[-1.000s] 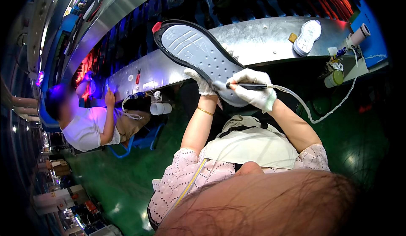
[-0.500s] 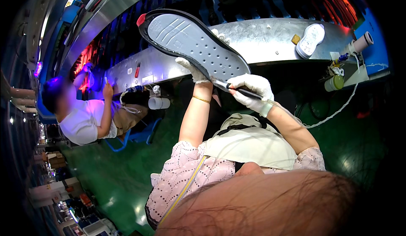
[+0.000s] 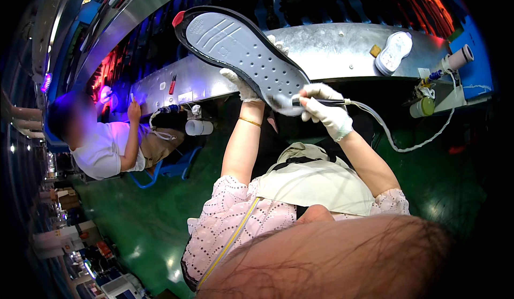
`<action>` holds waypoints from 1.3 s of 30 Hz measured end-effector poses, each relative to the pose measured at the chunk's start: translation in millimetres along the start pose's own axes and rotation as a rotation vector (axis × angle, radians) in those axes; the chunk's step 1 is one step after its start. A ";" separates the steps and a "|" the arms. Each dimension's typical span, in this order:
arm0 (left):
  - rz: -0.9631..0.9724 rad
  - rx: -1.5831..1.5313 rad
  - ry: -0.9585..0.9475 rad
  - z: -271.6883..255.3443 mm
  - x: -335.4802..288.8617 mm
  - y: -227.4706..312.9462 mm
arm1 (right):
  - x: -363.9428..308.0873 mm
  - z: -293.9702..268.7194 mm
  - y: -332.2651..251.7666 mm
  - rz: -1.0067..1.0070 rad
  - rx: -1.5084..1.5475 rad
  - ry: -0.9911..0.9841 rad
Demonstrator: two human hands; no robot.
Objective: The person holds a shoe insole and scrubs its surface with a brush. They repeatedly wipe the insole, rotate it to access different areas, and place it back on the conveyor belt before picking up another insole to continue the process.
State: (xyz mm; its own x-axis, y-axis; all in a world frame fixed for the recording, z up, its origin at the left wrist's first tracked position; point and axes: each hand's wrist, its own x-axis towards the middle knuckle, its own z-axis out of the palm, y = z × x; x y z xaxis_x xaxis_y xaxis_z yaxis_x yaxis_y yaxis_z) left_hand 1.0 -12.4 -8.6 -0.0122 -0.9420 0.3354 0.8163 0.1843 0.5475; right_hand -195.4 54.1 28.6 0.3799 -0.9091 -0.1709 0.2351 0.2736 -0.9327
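My gloved left hand (image 3: 242, 85) grips a shoe sole (image 3: 251, 58) from underneath, its thumb at the near edge and fingertips showing past the far edge. The sole has a grey, dotted inner face turned up, a black rim and a red tip at the far left. In my gloved right hand (image 3: 327, 109) is a black-handled brush (image 3: 333, 102) with a pale hose running from its end. The fingers are closed round the handle. The bristles look blurred against the rounded end of the sole nearest me.
A white shoe sole (image 3: 393, 53) and a small tan block (image 3: 375, 50) lie on the metal ledge (image 3: 321, 42). Glowing red heaters (image 3: 423, 4) stand behind. The hose (image 3: 396, 149) hangs toward a holder with a green-yellow cup (image 3: 423, 106). A seated co-worker (image 3: 107, 144) is at left.
My right hand has turned and the brush now lies more level, its bristles moved along the end of the sole. The sole has shifted slightly left; the hose now loops out to the right.
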 end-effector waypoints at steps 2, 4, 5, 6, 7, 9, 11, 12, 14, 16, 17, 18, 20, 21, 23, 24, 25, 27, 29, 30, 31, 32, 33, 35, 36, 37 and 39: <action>-0.023 -0.002 -0.018 -5.6 1.7 -1.8 | 8.3 8.5 4.7 -0.158 0.084 0.048; -0.022 0.005 0.105 -8.0 -1.1 -1.2 | 10.7 20.4 9.3 -0.209 0.032 0.062; -0.039 -0.001 0.059 -9.1 -1.7 0.6 | 5.8 28.3 8.3 -0.185 -0.127 0.079; -0.051 -0.005 0.013 -5.8 0.3 3.3 | 2.5 27.0 9.5 -0.184 -0.126 0.025; -0.063 -0.008 -0.033 -1.8 2.0 5.4 | 0.3 23.7 10.4 -0.183 -0.126 -0.029; -0.060 -0.012 -0.049 3.3 1.8 5.6 | -2.0 12.9 -1.1 -0.050 -0.084 -0.029; -0.035 0.016 -0.059 1.6 2.0 4.9 | -3.8 0.4 3.9 -0.120 -0.078 0.041; -0.057 -0.019 -0.041 2.3 1.1 3.7 | -1.8 -5.2 13.9 -0.210 -0.067 0.069; -0.038 0.010 -0.050 -0.6 3.8 1.4 | -2.4 -11.7 28.3 -0.351 -0.207 0.013; -0.049 0.001 -0.088 -3.7 5.4 2.5 | -4.9 -8.8 35.3 -0.433 -0.282 -0.041; -0.067 -0.022 -0.126 -5.8 5.6 3.4 | -5.6 -7.1 36.3 -0.381 -0.235 -0.059; -0.089 -0.046 -0.163 -4.6 7.8 5.0 | -5.8 -8.0 30.9 -0.260 -0.161 -0.080; -0.083 -0.072 -0.209 -1.5 12.0 7.3 | -4.1 -13.7 20.9 0.072 0.042 -0.097; -0.077 -0.086 -0.238 0.2 13.1 7.3 | -3.0 -16.7 22.8 0.065 0.110 -0.085; -0.115 -0.085 -0.223 0.7 14.2 8.7 | -4.2 -15.7 22.6 -0.030 0.070 0.023; -0.132 -0.083 -0.214 2.9 13.2 10.4 | -4.9 -16.4 21.5 -0.053 0.052 0.032; -0.125 -0.032 -0.169 5.6 12.2 11.7 | -2.5 -16.1 25.8 -0.152 -0.004 0.028; -0.111 0.065 -0.079 12.0 11.3 14.7 | 3.9 -13.8 36.2 -0.350 -0.116 0.020; -0.177 0.029 -0.145 10.1 14.0 18.1 | 2.0 -9.4 38.3 -0.446 -0.281 -0.019; -0.205 0.051 -0.163 8.4 15.8 20.3 | 2.8 -6.2 35.3 -0.511 -0.302 -0.071; -0.234 0.072 -0.181 7.3 17.8 21.6 | 2.9 -2.2 31.3 -0.574 -0.323 -0.124; -0.248 0.057 -0.193 6.9 19.7 21.8 | -2.8 -1.9 23.8 -0.269 -0.127 -0.152; -0.260 0.043 -0.207 6.0 20.9 22.7 | -0.6 -5.2 23.7 -0.194 -0.006 -0.215; -0.269 0.057 -0.231 5.3 24.1 25.5 | -0.4 -11.1 17.2 -0.015 0.027 -0.148; -0.270 0.083 -0.245 6.0 26.1 26.0 | -2.0 -6.1 11.4 -0.067 0.045 -0.077; -0.271 0.109 -0.259 6.1 28.3 26.5 | 1.2 -5.2 14.5 -0.129 0.026 -0.057; -0.260 0.156 -0.177 0.0 32.0 27.5 | 6.6 -4.7 19.7 -0.291 -0.069 -0.114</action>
State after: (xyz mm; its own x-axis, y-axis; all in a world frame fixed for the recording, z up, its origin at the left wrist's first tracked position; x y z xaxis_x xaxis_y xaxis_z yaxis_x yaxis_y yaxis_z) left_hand 23.1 -37.5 17.2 -0.3195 -0.9023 0.2892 0.6744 -0.0021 0.7384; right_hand -192.4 52.0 7.6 0.4043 -0.9040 0.1393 0.2889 -0.0183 -0.9572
